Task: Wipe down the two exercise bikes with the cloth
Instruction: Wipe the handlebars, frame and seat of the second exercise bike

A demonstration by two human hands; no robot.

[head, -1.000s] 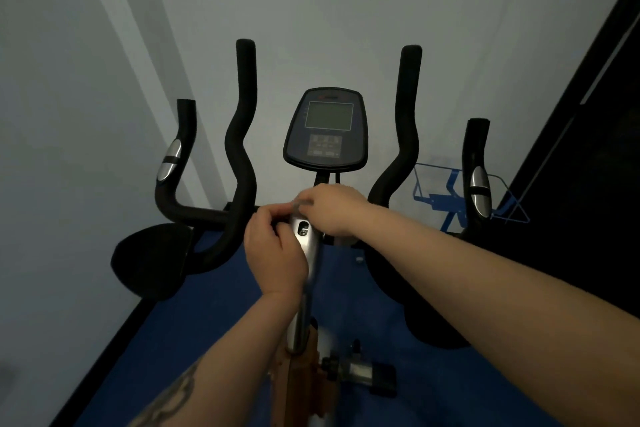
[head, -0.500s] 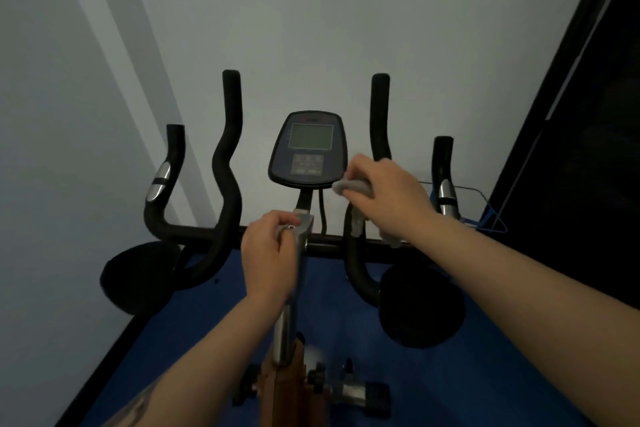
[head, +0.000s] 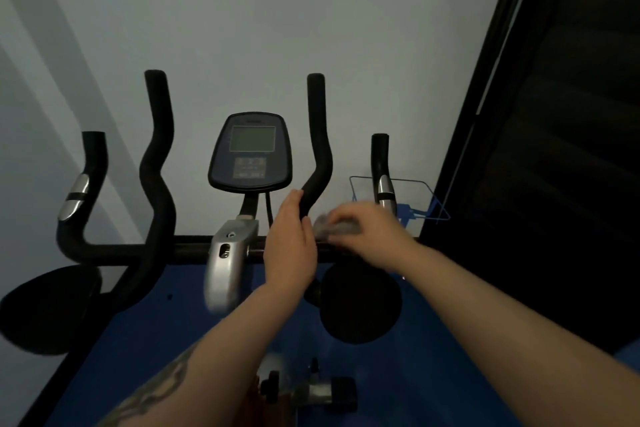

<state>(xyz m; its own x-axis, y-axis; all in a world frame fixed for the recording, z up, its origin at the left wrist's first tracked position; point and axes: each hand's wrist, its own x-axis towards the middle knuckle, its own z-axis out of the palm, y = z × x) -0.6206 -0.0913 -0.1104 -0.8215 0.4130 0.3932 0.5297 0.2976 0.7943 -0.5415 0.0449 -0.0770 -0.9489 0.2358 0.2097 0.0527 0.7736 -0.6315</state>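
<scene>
One exercise bike fills the view: black handlebars [head: 156,163], a dark console [head: 250,152] with a grey screen and a silver stem [head: 228,253]. My left hand [head: 291,243] rests on the horizontal bar at the base of the right inner handle [head: 318,149], fingers fairly straight. My right hand [head: 367,232] grips a grey cloth [head: 332,229] and presses it on the bar just right of that handle. The cloth is blurred. Only this bike is in view.
Black elbow pads sit at the left [head: 48,308] and the right [head: 360,305]. Blue floor matting [head: 156,357] lies below. A pale wall stands behind. A dark panel [head: 554,149] rises on the right, with a blue wire rack [head: 426,198] near it.
My left hand left the silver stem and moved right onto the bar. My right hand dropped with the cloth from the right inner handle to the horizontal bar.
</scene>
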